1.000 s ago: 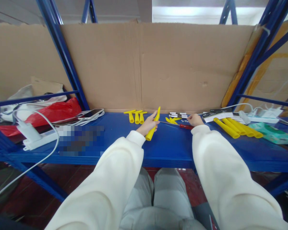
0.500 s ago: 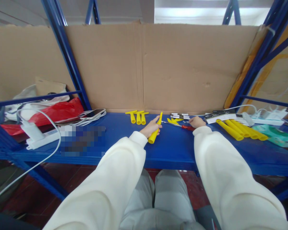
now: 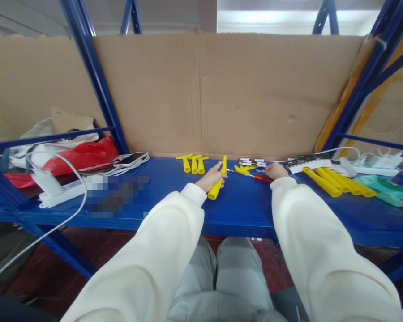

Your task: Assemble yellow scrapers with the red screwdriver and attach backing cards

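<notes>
My left hand (image 3: 211, 178) is wrapped round a yellow T-shaped tool (image 3: 215, 190), its round tubular handle end toward me and its thin head seen edge-on. My right hand (image 3: 276, 171) is closed on the red handle of a screwdriver (image 3: 262, 178). The screwdriver's metal shaft points left at the yellow tool, with its tip at or very near the tool; contact is unclear. Just behind the shaft lie small yellow pieces (image 3: 243, 170). Three similar yellow T-shaped tools (image 3: 195, 165) lie side by side by the cardboard.
Several yellow tubes (image 3: 322, 182) lie at right, beside a green packet (image 3: 386, 190) and white chargers. White-and-black strips (image 3: 251, 162) lie at the back. A phone (image 3: 136, 158), cables, a red bag (image 3: 80, 156) and a power strip (image 3: 62, 194) are at left. Cardboard (image 3: 248, 94) walls the back.
Both hands stay almost in place. The yellow tool in my left hand has turned very slightly; the screwdriver still points at it.
</notes>
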The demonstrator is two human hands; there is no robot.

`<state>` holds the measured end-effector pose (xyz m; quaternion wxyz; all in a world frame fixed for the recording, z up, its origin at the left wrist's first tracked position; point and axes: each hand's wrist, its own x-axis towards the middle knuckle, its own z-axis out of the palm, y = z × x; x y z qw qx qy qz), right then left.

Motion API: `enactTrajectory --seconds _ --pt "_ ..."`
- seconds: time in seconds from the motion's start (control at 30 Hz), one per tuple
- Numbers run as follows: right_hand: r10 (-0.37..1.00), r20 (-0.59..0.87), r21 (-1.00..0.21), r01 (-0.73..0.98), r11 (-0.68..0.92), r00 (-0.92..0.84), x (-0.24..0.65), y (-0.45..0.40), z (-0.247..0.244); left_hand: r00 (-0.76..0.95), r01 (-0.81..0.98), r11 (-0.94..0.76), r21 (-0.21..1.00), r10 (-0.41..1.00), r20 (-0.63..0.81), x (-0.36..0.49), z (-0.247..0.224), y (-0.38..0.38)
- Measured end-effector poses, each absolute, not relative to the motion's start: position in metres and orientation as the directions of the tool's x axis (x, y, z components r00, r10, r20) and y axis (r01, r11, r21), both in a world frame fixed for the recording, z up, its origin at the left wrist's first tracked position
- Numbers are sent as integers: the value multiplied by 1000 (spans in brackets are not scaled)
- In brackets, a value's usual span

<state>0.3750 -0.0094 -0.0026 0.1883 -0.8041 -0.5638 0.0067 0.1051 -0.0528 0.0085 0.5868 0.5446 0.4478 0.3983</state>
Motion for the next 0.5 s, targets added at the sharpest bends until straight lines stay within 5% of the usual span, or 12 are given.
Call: enactTrajectory --seconds 0.5 --pt "904 226 -291 911 -292 363 383 1 -13 281 -12 102 995 955 -95 103 14 -57"
